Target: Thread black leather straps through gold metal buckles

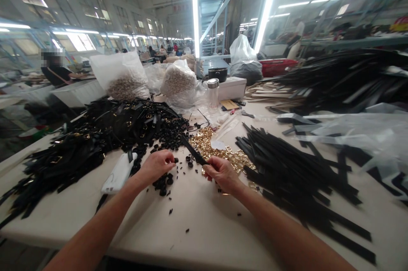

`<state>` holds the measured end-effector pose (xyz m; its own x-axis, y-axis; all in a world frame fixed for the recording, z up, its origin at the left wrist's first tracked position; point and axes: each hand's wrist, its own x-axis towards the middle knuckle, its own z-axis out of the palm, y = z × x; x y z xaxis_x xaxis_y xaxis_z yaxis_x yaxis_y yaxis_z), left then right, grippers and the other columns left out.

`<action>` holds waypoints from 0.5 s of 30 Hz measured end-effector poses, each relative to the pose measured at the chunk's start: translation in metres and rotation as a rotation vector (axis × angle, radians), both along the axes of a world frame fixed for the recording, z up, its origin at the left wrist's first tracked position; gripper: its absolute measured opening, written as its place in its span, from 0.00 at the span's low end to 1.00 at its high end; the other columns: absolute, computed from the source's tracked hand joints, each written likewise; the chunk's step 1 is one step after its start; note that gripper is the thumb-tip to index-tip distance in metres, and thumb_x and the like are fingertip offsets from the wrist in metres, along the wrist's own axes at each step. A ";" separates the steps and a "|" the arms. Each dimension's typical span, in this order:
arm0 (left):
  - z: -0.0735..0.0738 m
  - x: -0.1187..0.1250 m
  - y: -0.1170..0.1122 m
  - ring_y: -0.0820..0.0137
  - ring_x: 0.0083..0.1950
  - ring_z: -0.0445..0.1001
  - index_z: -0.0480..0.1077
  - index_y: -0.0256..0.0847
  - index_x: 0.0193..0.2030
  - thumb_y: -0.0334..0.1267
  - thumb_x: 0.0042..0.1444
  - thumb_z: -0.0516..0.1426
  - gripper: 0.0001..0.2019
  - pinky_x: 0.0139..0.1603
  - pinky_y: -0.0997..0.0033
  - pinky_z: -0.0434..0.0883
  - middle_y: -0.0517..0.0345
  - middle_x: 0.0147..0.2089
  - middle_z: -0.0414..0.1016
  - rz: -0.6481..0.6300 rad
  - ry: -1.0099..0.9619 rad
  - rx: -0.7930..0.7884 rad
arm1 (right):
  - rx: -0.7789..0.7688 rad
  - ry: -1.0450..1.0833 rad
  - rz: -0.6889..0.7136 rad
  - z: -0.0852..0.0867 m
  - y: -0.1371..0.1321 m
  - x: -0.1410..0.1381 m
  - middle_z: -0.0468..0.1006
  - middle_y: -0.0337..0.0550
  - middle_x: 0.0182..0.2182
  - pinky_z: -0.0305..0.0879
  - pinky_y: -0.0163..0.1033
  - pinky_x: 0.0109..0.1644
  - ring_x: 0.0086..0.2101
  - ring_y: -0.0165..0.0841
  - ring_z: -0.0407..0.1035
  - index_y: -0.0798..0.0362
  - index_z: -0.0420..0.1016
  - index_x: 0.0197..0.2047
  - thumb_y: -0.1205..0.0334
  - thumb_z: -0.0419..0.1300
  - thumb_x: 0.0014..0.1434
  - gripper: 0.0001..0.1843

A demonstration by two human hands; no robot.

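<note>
Head view: black strap (193, 150) slants forward-left from the right hand (222, 173).
The right hand pinches its near end; the left hand (159, 164), fingertips drawn together beside a small black ring (176, 160), sits left of it, grip unclear.

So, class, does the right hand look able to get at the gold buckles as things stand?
Probably yes: loose gold buckles lie close beside the right hand with nothing evident between, though the black strap it grips may hinder it.
</note>
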<state>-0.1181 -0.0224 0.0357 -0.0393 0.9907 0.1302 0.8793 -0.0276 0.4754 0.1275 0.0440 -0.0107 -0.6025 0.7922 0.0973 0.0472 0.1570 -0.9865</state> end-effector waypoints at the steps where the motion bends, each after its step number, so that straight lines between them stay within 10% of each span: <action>1: 0.001 0.005 0.002 0.68 0.30 0.69 0.74 0.42 0.25 0.38 0.47 0.60 0.04 0.33 0.71 0.64 0.59 0.27 0.73 0.014 -0.097 -0.001 | 0.005 -0.001 -0.003 0.000 0.000 0.000 0.75 0.36 0.22 0.62 0.31 0.24 0.20 0.27 0.68 0.53 0.69 0.28 0.54 0.59 0.55 0.11; 9: -0.026 0.059 0.012 0.69 0.32 0.74 0.73 0.37 0.29 0.46 0.44 0.66 0.13 0.36 0.72 0.70 0.56 0.29 0.76 0.142 -1.164 -0.076 | -0.022 0.038 -0.095 0.004 0.000 -0.001 0.74 0.35 0.20 0.61 0.29 0.22 0.19 0.26 0.67 0.53 0.69 0.28 0.54 0.58 0.56 0.11; 15: -0.038 0.069 0.013 0.73 0.32 0.73 0.75 0.37 0.31 0.44 0.44 0.67 0.13 0.36 0.76 0.69 0.58 0.30 0.77 0.128 -1.307 -0.074 | -0.060 0.066 -0.089 -0.003 0.002 -0.003 0.75 0.36 0.21 0.63 0.29 0.23 0.19 0.26 0.68 0.53 0.69 0.28 0.53 0.59 0.56 0.12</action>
<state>-0.0490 -0.0099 -0.0019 -0.1872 0.9738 -0.1291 -0.2329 0.0837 0.9689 0.1248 0.0460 -0.0133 -0.5231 0.8480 0.0849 -0.0066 0.0956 -0.9954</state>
